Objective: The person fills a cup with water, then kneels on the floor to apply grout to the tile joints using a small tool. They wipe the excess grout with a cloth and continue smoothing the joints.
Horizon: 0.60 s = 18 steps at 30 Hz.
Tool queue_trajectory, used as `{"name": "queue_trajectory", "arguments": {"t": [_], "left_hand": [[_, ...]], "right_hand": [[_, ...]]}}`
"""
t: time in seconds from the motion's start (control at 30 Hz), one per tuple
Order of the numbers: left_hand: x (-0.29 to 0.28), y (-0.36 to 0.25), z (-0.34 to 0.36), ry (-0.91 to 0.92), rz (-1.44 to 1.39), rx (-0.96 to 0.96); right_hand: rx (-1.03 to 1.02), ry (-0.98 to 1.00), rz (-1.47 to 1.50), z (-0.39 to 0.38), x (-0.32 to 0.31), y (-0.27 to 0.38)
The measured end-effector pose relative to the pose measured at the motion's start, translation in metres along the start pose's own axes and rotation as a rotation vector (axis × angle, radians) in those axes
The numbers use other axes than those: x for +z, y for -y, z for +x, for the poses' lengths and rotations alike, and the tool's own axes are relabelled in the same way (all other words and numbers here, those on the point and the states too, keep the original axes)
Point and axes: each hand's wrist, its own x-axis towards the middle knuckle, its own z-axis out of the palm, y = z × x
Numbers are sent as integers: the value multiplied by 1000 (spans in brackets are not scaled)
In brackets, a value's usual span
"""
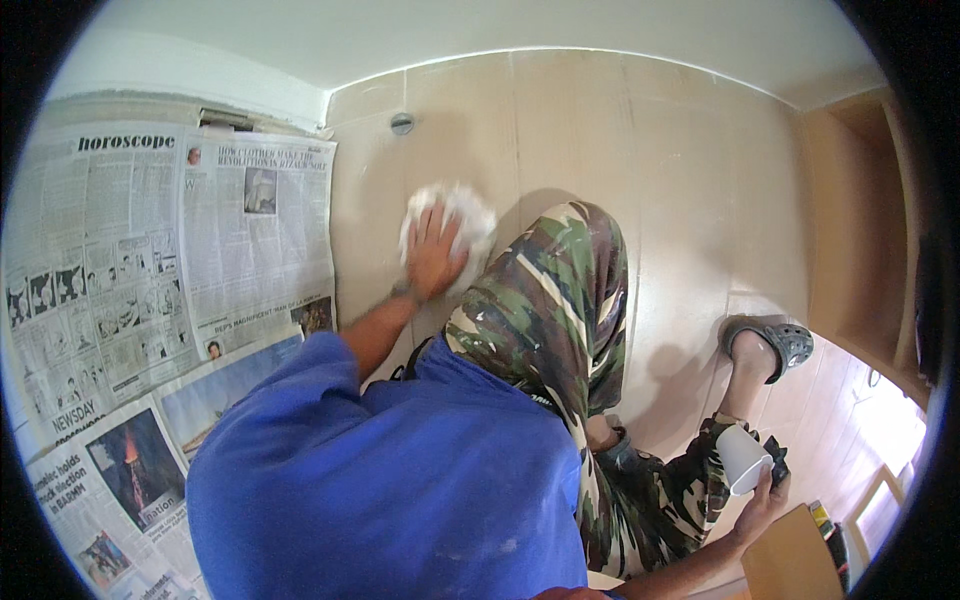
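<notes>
My left hand [434, 252] lies with its fingers spread flat on a crumpled white cloth [478, 222], pressing it against the beige floor [570, 120]. A dark band circles that wrist. Low on the right, my right hand [765, 508] is closed round a white cup [742, 458], which is tilted beside my camouflage-clad leg. A small dark thing [776, 455] shows next to the cup, too unclear to name. The inside of the cup is hidden.
Newspaper sheets [255, 230] cover the left side. A grey round fitting [402, 124] sits in the floor near the far wall [560, 25]. At the right stand a wooden cabinet [850, 240] and a cardboard box [795, 560]. My clog [785, 348] rests on the floor.
</notes>
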Motion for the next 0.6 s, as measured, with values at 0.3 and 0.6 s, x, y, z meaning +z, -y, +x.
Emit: {"name": "queue_trajectory", "arguments": {"t": [0.3,0.6], "left_hand": [[13,0,91,-46,-13,256],[21,-39,283,9,105,252]], "right_hand": [[69,2,80,8,-15,-29],[132,-23,-7,13,-28,-42]]}}
